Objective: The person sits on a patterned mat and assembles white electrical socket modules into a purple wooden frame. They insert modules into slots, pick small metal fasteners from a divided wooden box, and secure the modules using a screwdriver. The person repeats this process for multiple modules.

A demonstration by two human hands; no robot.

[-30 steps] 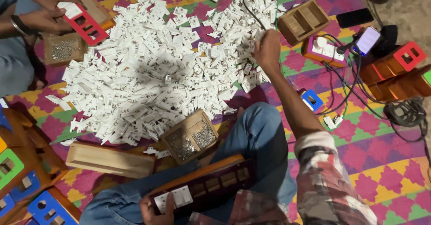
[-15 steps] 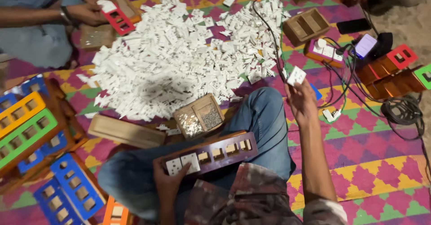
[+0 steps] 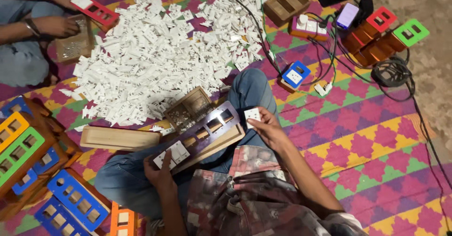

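Across the lap, a long dark purple slotted panel on its wooden box (image 3: 207, 135) is pinched at its near end by the left hand (image 3: 160, 172), while the right hand (image 3: 268, 128), back from the white heap (image 3: 160, 52), now grips a small white socket module (image 3: 252, 115) beside the panel's empty far slots.

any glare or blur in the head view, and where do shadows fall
Head view: mostly sharp, lit from above; a bright glare spot on the glossy dark purple slotted panel held by the left hand; soft shadow on the white plastic switch pile; the right hand and its small white switch piece look slightly soft.
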